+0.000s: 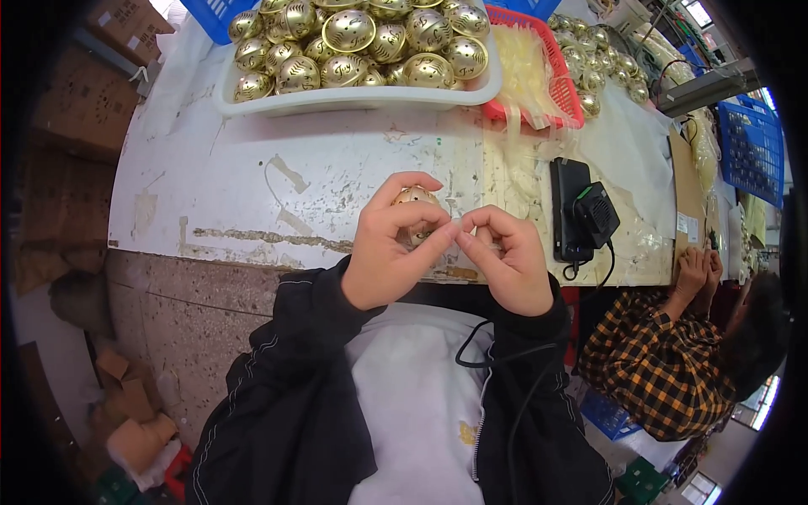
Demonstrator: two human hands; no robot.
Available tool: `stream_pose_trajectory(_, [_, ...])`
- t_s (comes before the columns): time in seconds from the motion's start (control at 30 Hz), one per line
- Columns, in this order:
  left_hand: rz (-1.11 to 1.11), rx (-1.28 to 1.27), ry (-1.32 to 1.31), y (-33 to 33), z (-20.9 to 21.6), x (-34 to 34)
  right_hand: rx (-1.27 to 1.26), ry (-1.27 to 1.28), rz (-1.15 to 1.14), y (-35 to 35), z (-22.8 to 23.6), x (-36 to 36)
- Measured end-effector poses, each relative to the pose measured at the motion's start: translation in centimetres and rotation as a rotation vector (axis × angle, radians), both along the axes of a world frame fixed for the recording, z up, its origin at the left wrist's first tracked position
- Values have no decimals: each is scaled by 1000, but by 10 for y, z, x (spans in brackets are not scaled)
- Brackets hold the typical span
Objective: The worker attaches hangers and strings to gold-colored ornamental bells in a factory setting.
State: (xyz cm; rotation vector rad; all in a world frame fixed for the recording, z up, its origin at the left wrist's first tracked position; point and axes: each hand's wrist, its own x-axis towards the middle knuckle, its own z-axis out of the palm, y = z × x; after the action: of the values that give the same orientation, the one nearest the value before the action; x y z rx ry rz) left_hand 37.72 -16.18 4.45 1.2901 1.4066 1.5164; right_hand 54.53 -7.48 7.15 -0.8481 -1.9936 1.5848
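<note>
Near the table's front edge, my left hand curls round a gold ball with dark marks and small holes. Its fingers cover much of the ball. The left thumb and forefinger come together at the tips, touching my right hand. That hand is closed in a pinch at the same spot, where a bit of clear plastic film shows by its fingers. Whether the film wraps the ball is hidden by my fingers.
A white tray heaped with gold balls stands ahead, beside a red basket of clear plastic bags. A black device with a cable lies to the right. Further right, a co-worker in a checked shirt sits at the table.
</note>
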Motion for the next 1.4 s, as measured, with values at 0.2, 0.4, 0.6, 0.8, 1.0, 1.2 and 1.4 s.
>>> stream_pose_trajectory(0.2, [20, 5, 96, 0, 0, 1, 125, -79, -2, -1, 0, 3])
stream_pose_trajectory(0.4, [5, -33, -91, 0, -9, 2, 279, -47, -35, -3, 3, 0])
stream_pose_trajectory(0.6, [-4, -92, -321, 1, -8, 7, 808, 179, -198, -8, -25, -8])
stream_pose_trajectory(0.8, [-22, -105, -322, 1, -6, 7, 1066, 87, -169, -8, -28, 0])
stream_pose_trajectory(1.0, [-138, -36, -610, -1, -7, 9, 747, 234, -373, -19, -30, -15])
stream_pose_trajectory(1.2, [-157, 45, -531, -5, -10, 8, 687, 148, -443, -24, -24, -18])
stream_pose_trajectory(1.4, [-173, 140, -422, -5, -13, 2, 597, 156, -546, -28, -26, -22])
